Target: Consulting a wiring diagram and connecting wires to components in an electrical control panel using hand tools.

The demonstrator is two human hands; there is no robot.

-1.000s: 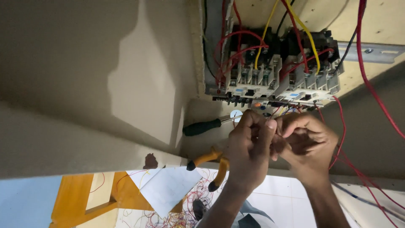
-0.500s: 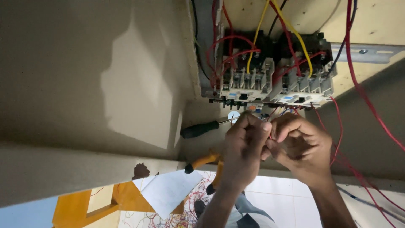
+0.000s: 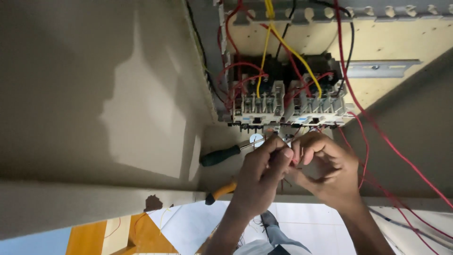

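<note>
Both hands meet just below the contactor blocks (image 3: 290, 106) inside the cabinet. The left hand (image 3: 262, 182) is curled nearly closed, thumb and forefinger pinched on a thin red wire (image 3: 289, 163) at its tip. The right hand (image 3: 330, 172), at 3 o'clock from the left, is likewise curled, fingertips touching the same wire. The wire end is mostly hidden between the fingers. At 9 o'clock from the hands lies a black-handled screwdriver (image 3: 222, 155); at 7 o'clock, orange-handled pliers (image 3: 221, 191), partly covered by the left wrist.
</note>
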